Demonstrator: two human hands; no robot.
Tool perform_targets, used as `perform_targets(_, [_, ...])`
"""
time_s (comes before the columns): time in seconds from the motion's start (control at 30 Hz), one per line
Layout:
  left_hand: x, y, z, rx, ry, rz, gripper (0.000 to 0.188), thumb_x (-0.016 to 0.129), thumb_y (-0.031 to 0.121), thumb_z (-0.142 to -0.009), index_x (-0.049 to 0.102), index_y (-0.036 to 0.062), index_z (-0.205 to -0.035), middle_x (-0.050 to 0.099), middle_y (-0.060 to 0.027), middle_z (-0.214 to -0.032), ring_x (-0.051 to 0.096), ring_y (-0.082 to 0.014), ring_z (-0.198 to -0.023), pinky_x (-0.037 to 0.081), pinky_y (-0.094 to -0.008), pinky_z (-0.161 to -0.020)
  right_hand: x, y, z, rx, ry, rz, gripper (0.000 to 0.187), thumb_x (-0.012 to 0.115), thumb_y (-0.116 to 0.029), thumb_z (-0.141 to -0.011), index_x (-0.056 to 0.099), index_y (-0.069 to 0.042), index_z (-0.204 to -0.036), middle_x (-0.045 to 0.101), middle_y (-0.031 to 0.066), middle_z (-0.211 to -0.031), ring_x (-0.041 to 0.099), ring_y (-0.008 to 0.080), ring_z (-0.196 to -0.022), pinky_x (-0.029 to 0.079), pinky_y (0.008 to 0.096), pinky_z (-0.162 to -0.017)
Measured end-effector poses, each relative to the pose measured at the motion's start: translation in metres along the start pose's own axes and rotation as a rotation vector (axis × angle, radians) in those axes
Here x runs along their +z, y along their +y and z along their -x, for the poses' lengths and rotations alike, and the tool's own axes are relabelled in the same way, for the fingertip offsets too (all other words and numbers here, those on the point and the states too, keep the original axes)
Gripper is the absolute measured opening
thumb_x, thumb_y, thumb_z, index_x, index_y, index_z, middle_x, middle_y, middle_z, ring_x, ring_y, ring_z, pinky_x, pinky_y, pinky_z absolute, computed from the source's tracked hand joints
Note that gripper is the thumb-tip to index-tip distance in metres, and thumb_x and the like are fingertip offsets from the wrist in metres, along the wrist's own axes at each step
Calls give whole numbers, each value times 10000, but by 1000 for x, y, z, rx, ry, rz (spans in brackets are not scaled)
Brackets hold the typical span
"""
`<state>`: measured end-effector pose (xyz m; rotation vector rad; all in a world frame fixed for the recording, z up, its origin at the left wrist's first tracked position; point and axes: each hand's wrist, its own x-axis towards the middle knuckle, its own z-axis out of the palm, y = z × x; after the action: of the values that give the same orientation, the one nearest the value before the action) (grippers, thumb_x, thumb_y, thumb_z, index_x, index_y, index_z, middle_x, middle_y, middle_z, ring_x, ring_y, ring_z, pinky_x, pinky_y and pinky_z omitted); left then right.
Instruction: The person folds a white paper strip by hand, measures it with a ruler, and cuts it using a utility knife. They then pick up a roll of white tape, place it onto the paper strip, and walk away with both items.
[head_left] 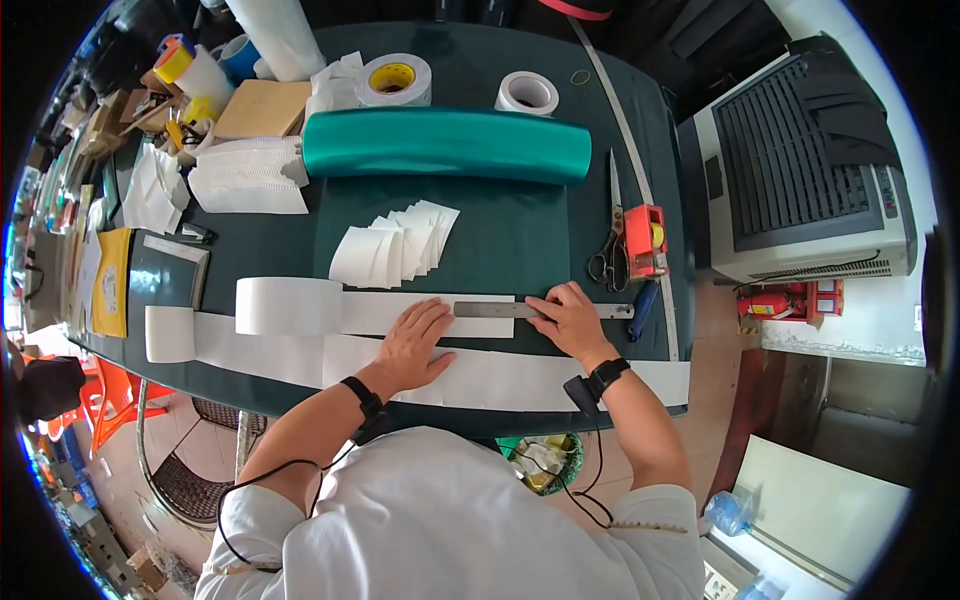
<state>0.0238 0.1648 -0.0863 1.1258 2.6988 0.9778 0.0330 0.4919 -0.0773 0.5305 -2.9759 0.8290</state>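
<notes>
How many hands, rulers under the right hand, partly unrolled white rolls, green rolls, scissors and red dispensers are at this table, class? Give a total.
Hands: 2
Ruler: 1
Partly unrolled white rolls: 2
Green roll: 1
Scissors: 1
Red dispenser: 1
Total: 8

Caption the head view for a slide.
Left hand on white paper strip, right hand on a metal ruler, green roll beyond.
</notes>
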Motion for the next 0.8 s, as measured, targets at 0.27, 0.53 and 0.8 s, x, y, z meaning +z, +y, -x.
perform_targets(0.27, [5,-20,-17,74,89,32,241,693,61,-851,652,37,-1088,623,-117,-1111,590,-326,-1058,493,-416,-929,5,3,1,-18,20,22,336,781,-228,-794,753,-165,-1123,554,40,-901,528,239,-894,484,361,-803])
perform_targets(0.53, [12,-24,-26,-40,255,126,80,706,25,-832,704,36,-911,619,-99,-979,590,-304,-915,513,-389,-808,10,4,3,7,35,-28,338,786,-213,-791,756,-171,-1125,549,49,-922,524,249,-911,482,367,-821])
perform_targets(0.8, [19,-28,-26,-24,250,106,69,719,29,-830,727,39,-898,633,-90,-974,594,-290,-910,518,-377,-803,10,4,4,30,28,-60,335,785,-203,-797,756,-167,-1129,543,55,-937,522,256,-922,479,366,-840])
